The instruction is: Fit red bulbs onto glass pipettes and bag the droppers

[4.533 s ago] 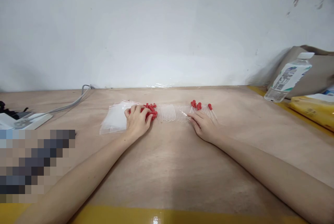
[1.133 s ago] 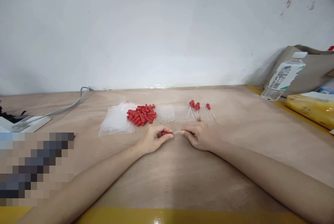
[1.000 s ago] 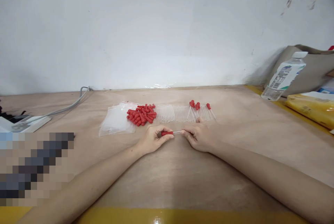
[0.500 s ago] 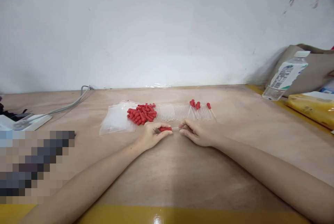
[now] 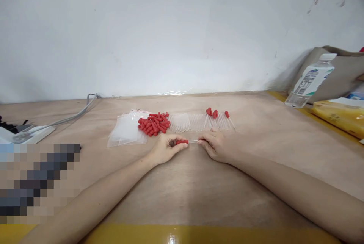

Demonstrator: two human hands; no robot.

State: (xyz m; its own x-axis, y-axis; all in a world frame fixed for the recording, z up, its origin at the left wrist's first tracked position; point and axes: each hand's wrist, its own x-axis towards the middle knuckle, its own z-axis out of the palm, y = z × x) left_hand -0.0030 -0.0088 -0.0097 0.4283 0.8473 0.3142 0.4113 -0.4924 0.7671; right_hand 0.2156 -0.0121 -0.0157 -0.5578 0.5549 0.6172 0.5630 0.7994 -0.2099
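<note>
My left hand (image 5: 167,147) is closed on a red rubber dropper bulb (image 5: 182,142), pinched between thumb and fingers. A clear glass dropper tube (image 5: 193,141) runs level from the bulb's right end to my right hand (image 5: 214,144), whose thumb and fingers are closed on it. The tube's far end is hidden in that hand. Beyond my left hand lies a pile of red bulbs (image 5: 153,124). A row of clear tubes (image 5: 187,121) lies behind both hands. At its right part are several droppers with red bulbs (image 5: 226,114) on their far ends.
Clear zip bags (image 5: 125,129) lie left of the bulb pile. A grey cable (image 5: 78,115) runs to a white box at the left. At the right stand a water bottle (image 5: 311,81) and a grey bag (image 5: 338,71), with a yellow packet (image 5: 339,115) nearby. A wall rises behind the table.
My right hand's fingers have closed further around the tube, and the hand has shifted slightly. The left hand still grips the bulb, and the view has moved a little.
</note>
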